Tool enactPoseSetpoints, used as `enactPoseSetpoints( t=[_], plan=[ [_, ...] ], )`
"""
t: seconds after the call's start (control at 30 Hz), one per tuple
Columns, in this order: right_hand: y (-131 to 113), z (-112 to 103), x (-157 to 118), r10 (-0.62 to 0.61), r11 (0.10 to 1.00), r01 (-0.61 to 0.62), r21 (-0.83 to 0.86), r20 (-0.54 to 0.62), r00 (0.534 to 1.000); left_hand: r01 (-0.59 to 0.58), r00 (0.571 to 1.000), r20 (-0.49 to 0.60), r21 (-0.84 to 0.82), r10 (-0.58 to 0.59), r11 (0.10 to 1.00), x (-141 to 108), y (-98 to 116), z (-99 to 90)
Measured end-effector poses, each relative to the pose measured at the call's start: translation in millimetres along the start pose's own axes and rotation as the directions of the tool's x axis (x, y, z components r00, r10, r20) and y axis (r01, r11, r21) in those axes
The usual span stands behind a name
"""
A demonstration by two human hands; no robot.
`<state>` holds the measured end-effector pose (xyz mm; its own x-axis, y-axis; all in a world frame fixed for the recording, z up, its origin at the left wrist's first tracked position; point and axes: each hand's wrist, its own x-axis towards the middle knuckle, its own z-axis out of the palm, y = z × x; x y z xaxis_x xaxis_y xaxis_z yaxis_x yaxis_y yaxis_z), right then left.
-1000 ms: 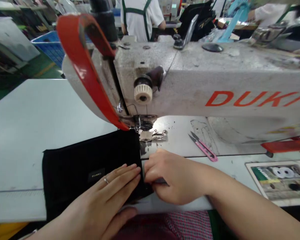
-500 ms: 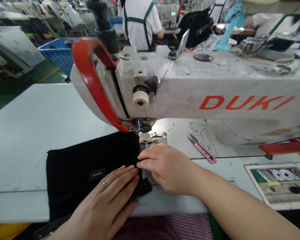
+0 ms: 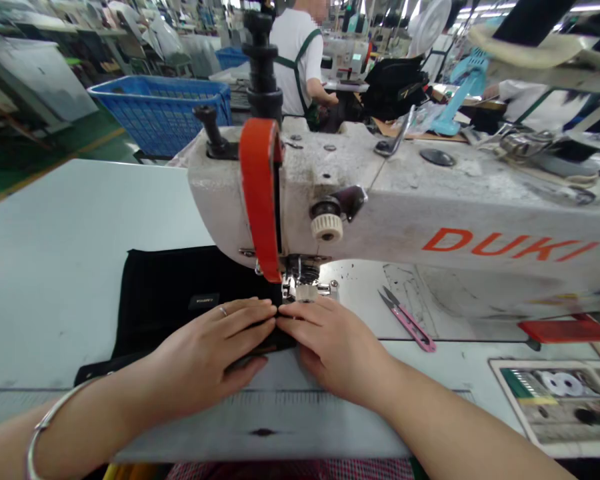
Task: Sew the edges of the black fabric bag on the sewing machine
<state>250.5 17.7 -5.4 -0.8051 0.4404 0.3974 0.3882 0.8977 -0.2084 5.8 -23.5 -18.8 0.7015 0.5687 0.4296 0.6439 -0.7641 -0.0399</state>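
Now, from the head camera, the left hand (image 3: pixel 213 333) and the right hand (image 3: pixel 330 350) lie flat and side by side, fingers extended and not pinching, with their fingertips almost meeting on a black fabric piece (image 3: pixel 180 287). That piece sits on the white bench (image 3: pixel 55 267), its right end running up to the presser foot (image 3: pixel 305 292) of a DUKI sewing machine (image 3: pixel 505 243), and a small dark label (image 3: pixel 204 301) shows on it. A ring (image 3: pixel 223 311) circles a finger of the left hand, and a metal bangle (image 3: pixel 45 427) hangs on the left wrist. A ruler scale (image 3: pixel 280 399) runs along the bench's near edge, below the hands. Pink thread snips (image 3: pixel 407 320) lie just right of the presser foot, on the machine bed. A printed card (image 3: pixel 555 407) sits at the bench's right corner. Beyond the machine, a co-worker (image 3: pixel 297 67) in a white shirt and green apron straps stands near a blue plastic crate (image 3: pixel 160 113).
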Motion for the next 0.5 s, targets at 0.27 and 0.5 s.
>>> enactPoseSetpoints(
  t=[0.27,0.5],
  plan=[
    [1,4,9,0.22,0.975,-0.22,0.018,0.032,0.975,-0.03,0.995,-0.097,0.011,0.031,0.999,17,-30,10.4],
    [3,2,7,0.195,0.981,-0.195,0.01,-0.094,0.976,-0.096,0.995,-0.009,0.007,0.096,0.995,14,-56,6.3]
  ],
)
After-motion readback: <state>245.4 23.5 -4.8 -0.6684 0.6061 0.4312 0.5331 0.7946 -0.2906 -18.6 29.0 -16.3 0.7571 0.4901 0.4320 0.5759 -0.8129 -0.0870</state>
